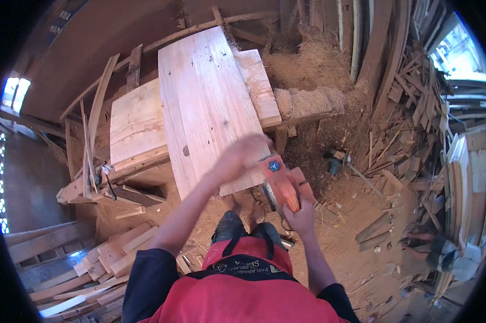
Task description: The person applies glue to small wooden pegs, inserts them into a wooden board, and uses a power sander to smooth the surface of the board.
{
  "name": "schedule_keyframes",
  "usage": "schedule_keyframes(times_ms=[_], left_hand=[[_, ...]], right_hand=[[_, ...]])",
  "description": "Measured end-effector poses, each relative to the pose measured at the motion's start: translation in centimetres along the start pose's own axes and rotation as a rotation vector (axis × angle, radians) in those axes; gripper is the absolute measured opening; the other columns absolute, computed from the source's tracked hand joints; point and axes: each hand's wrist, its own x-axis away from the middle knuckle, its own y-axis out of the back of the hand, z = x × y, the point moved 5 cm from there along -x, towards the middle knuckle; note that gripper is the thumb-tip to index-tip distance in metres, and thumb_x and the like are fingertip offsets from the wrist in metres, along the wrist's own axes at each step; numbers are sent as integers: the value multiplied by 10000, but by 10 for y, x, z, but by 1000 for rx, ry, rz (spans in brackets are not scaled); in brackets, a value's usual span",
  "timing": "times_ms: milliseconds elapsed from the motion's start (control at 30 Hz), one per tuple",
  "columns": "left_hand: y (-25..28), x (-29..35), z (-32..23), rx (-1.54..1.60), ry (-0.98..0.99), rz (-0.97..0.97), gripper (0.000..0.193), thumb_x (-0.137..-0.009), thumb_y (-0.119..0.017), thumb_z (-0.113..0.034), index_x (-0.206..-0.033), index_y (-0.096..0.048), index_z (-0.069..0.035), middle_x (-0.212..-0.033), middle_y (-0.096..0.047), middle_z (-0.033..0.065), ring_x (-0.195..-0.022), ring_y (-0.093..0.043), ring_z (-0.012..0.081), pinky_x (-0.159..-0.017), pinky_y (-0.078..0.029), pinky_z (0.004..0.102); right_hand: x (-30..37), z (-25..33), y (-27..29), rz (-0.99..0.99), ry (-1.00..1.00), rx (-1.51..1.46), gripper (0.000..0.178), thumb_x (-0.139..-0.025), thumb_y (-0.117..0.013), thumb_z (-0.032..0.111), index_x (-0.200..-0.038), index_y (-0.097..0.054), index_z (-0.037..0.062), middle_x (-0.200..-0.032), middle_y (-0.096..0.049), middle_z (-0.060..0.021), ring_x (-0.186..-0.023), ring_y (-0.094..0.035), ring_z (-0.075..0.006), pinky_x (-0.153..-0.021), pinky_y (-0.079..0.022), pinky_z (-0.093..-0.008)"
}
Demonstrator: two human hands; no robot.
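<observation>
A wide pale panel of joined boards (205,107) with a few dark knots lies on the work stand in front of me. My right hand (299,215) is closed round the handle of an orange electric planer (283,188), just off the panel's near right corner. My left hand (245,155) is over the panel's right edge, close to the planer's front end. Motion smears its fingers, so I cannot tell whether they touch anything.
Thick wooden slabs (138,124) support the panel. Shavings (313,67) heap up behind it. Stacked planks (108,258) lie at lower left, and scrap wood (415,89) at right. A dark teal power tool (334,164) rests on the floor. Another person (452,253) is at far right.
</observation>
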Motion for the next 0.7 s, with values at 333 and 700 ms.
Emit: schedule_keyframes(times_ms=[333,700], left_hand=[[125,80,395,-693,878,295,1260,-627,-900,-560,-1603,-227,-133,-1630,-234,240,-1502,-222,438,-1214,-296,491],[116,97,410,-445,1003,219,1447,-470,-999,-460,-1610,-172,-126,-1647,-76,294,-1515,-116,493,-1220,-257,550]], right_hand=[[54,-57,-50,111,-245,-162,358,-753,-762,190,-1033,-652,-4,-814,-697,-210,-767,-732,-317,-651,-542,-427],[-92,30,-75,115,-120,-265,341,-783,-717,196,-1025,-661,-37,-835,-696,-248,-816,-726,-389,-683,-543,-444]])
